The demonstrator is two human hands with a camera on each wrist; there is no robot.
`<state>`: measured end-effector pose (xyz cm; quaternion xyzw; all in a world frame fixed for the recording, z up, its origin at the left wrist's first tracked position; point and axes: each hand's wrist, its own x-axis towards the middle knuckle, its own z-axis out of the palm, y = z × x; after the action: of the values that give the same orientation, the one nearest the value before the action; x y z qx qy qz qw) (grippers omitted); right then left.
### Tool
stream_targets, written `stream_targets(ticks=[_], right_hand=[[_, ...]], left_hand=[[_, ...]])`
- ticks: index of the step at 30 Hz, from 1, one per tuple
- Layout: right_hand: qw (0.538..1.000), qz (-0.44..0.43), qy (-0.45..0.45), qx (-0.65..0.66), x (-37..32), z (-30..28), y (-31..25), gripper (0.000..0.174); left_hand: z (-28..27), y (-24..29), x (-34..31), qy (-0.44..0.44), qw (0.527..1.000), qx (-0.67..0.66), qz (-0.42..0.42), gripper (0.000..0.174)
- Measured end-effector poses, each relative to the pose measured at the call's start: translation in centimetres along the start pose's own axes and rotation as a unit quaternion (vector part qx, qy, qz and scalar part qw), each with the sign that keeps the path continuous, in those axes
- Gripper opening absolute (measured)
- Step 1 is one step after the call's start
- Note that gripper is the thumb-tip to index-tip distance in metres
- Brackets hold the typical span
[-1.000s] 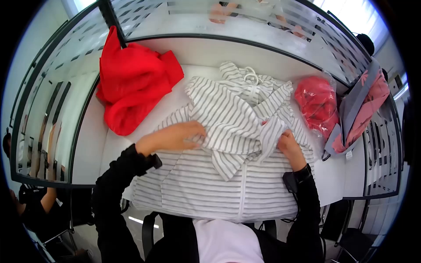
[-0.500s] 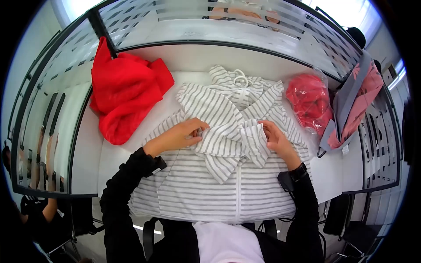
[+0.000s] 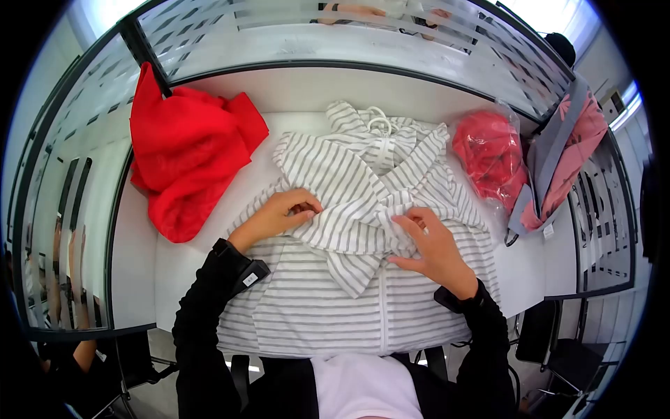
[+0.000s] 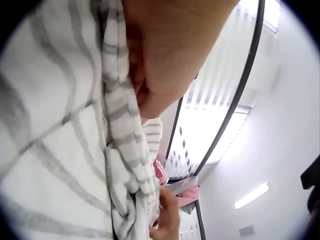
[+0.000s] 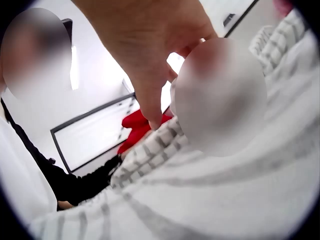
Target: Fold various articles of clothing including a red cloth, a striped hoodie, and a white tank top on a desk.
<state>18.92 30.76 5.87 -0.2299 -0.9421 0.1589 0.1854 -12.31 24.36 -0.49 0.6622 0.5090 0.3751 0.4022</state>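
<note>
The right hand point(image 3: 440, 255) has moved down and inward across the striped garment point(image 3: 349, 230), its fingers spread at the bunched, wrinkled cloth. Apart from it, the left hand point(image 3: 279, 216) curls at the garment's left side; whether it pinches cannot be told. Smooth red fabric point(image 3: 188, 150) lies left of the garment, a clear plastic-wrapped red bundle point(image 3: 488, 153) right.

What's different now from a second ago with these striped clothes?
The right hand has moved inward, bringing the striped sleeve's end toward the garment's middle; its grip has loosened, thumb and fingers spread. The left hand stays by the fabric's left edge. The red cloth and bagged red item haven't moved.
</note>
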Motion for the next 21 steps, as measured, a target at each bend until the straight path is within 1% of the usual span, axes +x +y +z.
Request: stream_targets(ticks=[1,3,6,9,10,12,13,14,17,18,21], right_hand=[[0.999,0.013,-0.033,-0.017,-0.1,0.6,0.2,0.067],[0.998,0.028,-0.044,-0.022,-0.1,1.5,1.1,0.066],[0.988,0.114,-0.071,0.081,0.6,1.3,2.7,0.063],[0.982,0.1,-0.029,0.155,0.3,2.1,6.0,0.058],[0.957,0.157,-0.042,0.24,0.3,1.7,6.2,0.048],[0.907,0.214,-0.035,0.361,0.1,2.3,8.0,0.043],[0.875,0.242,-0.031,0.419,-0.1,2.5,8.7,0.041],[0.871,0.224,-0.023,0.436,-0.4,2.5,9.3,0.035],[0.826,0.277,-0.02,0.49,-0.7,2.6,9.9,0.031],[0.824,0.289,-0.015,0.487,-0.7,2.5,9.5,0.027],[0.804,0.279,-0.006,0.526,-1.1,3.0,11.0,0.026]], left_hand=[[-0.1,0.0,0.0,0.001,1.0,-0.003,0.006,0.013],[0.0,0.2,-0.1,0.002,1.0,-0.002,0.008,0.013],[-0.1,0.3,-0.1,0.003,1.0,-0.006,0.015,0.013],[-0.1,0.0,-0.1,0.001,1.0,0.006,0.026,0.013],[-0.1,0.0,0.0,0.0,1.0,0.002,0.028,0.012],[-0.1,0.1,0.0,-0.001,1.0,-0.009,0.019,0.012],[-0.2,0.2,-0.1,-0.002,1.0,-0.013,0.014,0.012],[-0.3,0.3,-0.2,-0.01,1.0,-0.009,0.005,0.013],[-0.2,0.5,-0.3,-0.004,1.0,-0.014,0.002,0.013],[-0.2,0.4,-0.2,-0.004,1.0,-0.015,0.002,0.012],[-0.1,0.1,-0.1,-0.006,1.0,-0.011,0.009,0.012]])
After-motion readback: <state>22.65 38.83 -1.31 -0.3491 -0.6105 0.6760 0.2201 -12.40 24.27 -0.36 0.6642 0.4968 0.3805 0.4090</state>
